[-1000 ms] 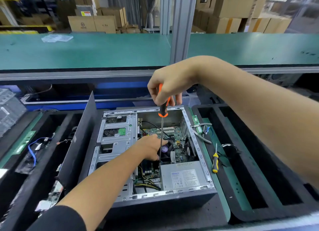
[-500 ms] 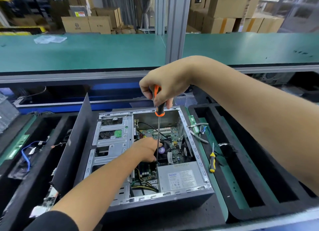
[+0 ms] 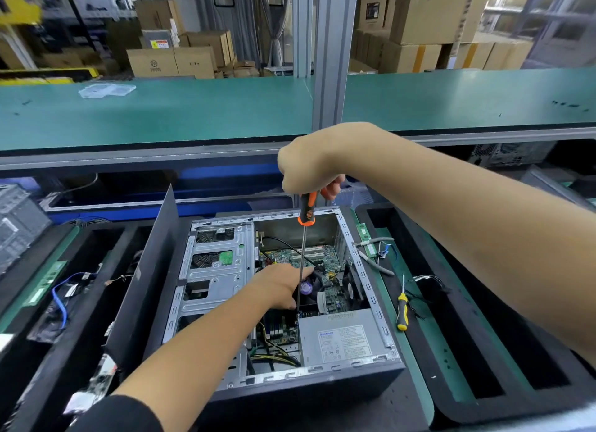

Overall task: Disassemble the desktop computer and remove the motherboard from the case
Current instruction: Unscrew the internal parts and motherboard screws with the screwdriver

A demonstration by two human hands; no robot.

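An open computer case (image 3: 277, 302) is lying on its side on the surface, the motherboard (image 3: 309, 257) sitting inside. The right hand (image 3: 309, 170) is gripping an orange-handled screwdriver (image 3: 306, 209) upright, tip down inside. The left hand (image 3: 283, 284) is resting inside beside the shaft, its grip hidden.

The open grey metal computer case (image 3: 364, 372) is reachable only from above — its four walls ring the inside. The silver drive-bay cage (image 3: 216, 280) fills the left half, the grey power supply box (image 3: 338, 338) the near right corner. Over the green motherboard (image 3: 325, 257) the gap is crowded: the left hand (image 3: 280, 286) lies there, and the long orange-handled screwdriver (image 3: 306, 210) stands upright through it — held from above by the right hand (image 3: 306, 167)
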